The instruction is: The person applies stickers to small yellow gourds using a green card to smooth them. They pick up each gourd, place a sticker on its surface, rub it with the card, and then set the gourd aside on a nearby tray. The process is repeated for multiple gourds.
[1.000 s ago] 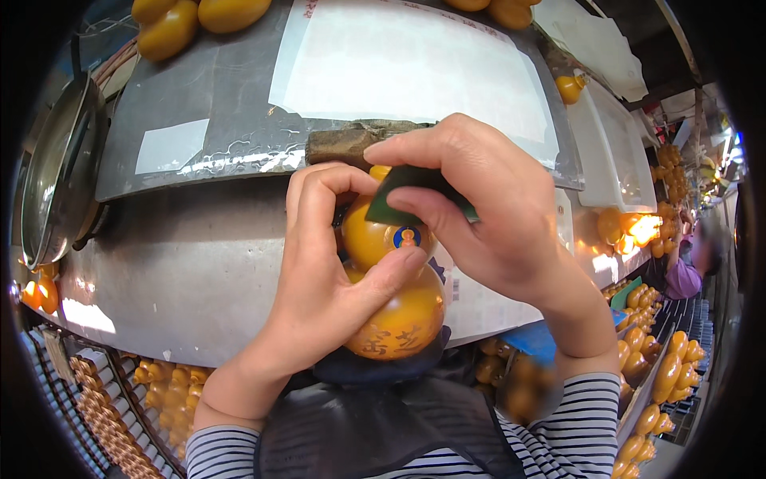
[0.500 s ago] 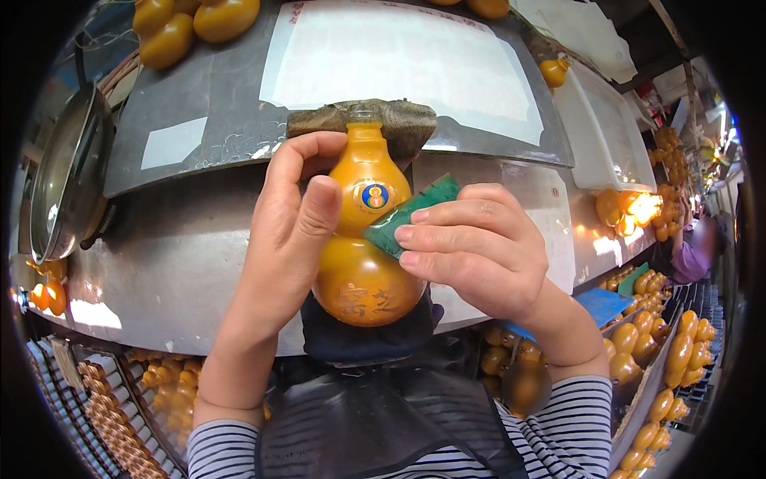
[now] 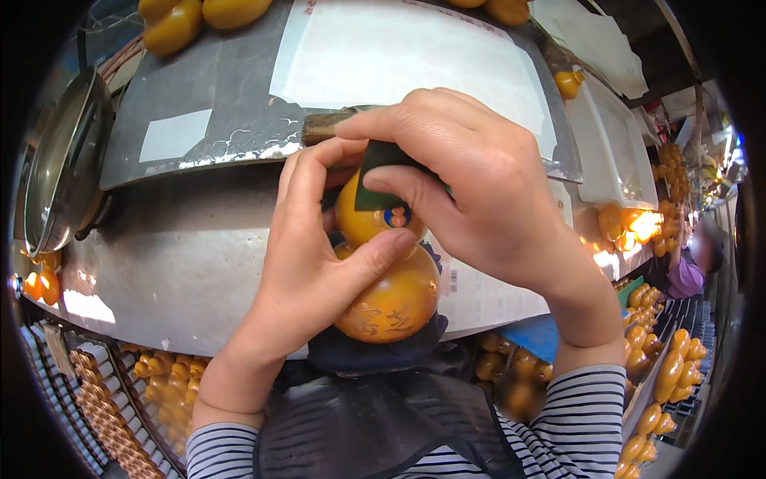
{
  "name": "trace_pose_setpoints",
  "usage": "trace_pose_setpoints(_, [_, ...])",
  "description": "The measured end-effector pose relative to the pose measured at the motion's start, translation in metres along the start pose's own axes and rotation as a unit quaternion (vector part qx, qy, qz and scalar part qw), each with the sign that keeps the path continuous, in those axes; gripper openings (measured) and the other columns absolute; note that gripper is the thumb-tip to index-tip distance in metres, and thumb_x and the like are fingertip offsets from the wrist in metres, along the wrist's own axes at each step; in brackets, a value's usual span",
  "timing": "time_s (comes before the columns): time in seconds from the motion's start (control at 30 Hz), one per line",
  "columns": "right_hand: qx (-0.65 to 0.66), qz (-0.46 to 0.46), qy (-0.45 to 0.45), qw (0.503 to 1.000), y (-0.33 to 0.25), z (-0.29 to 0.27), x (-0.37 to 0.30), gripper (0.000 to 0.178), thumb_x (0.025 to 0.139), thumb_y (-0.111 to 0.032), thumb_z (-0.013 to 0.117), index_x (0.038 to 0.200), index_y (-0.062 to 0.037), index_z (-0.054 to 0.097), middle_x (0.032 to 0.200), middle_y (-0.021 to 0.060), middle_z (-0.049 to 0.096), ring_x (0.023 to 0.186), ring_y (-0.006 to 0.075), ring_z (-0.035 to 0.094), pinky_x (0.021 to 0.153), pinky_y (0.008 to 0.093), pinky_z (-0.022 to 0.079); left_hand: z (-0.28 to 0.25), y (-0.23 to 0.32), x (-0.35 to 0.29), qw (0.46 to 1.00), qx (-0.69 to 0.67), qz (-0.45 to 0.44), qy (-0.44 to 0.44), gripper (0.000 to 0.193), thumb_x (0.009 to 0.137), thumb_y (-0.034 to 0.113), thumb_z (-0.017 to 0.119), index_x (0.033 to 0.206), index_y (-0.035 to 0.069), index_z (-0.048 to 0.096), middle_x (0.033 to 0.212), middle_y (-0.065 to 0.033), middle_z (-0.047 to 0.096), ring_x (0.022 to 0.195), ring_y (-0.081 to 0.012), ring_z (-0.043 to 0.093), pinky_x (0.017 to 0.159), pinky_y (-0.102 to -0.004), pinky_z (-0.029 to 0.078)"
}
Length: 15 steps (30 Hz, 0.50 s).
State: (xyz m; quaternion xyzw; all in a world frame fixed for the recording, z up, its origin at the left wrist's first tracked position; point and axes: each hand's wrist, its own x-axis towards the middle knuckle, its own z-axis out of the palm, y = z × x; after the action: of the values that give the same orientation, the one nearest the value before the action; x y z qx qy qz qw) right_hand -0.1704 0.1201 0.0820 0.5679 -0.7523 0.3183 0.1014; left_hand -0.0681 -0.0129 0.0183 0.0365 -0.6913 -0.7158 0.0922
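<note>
A glossy amber gourd-shaped bottle lies with its neck away from me. It bears a round blue-and-orange sticker and carved characters on the lower bulb. My left hand grips its upper bulb, thumb across the waist. My right hand is closed on a flat green flexible sheet, pressed against the upper bulb near the neck. That neck is hidden behind my right hand. Beyond it, a wooden block shows only in part. The bottle's near end lies on a dark cloth pad.
Past the block is a dark board with a large white paper sheet. A metal pan stands left, a white plastic tray right. Crates of amber gourd bottles flank me. A person in purple is at far right.
My right hand has moved up with the green sheet from the waist to the upper bulb and neck. My left thumb has come over the waist. The bottle has shifted slightly right and nearer.
</note>
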Motion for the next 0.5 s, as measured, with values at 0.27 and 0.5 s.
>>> trace_pose_setpoints(0.27, [-0.074, -0.043, 0.098, 0.992, 0.009, 0.015, -0.004, 0.032, 0.072, 0.000, 0.072, 0.103, -0.0047, 0.067, 0.080, 0.0110, 0.061, 0.073, 0.0290, 0.060, 0.064, 0.0348, 0.050, 0.003, -0.009, 0.000, 0.999, -0.004, 0.029, 0.027, 0.069, 0.075, 0.017, 0.080, 0.130, -0.001, 0.043, 0.124, -0.0133, 0.047, 0.117, -0.0242, 0.051, 0.091, -0.0361, 0.051])
trace_pose_setpoints(0.5, [0.087, 0.122, 0.236, 0.960, 0.000, 0.002, -0.058, 0.021, 0.085, -0.003, 0.069, 0.106, -0.0020, 0.066, 0.095, 0.0031, 0.067, 0.086, 0.0089, 0.061, 0.077, 0.0224, 0.049, -0.012, -0.004, -0.025, 0.983, 0.122, 0.125, -0.059, 0.064, 0.090, 0.022, 0.063, 0.142, 0.000, 0.035, 0.140, -0.0152, 0.042, 0.130, -0.0243, 0.043, 0.108, -0.0356, 0.035])
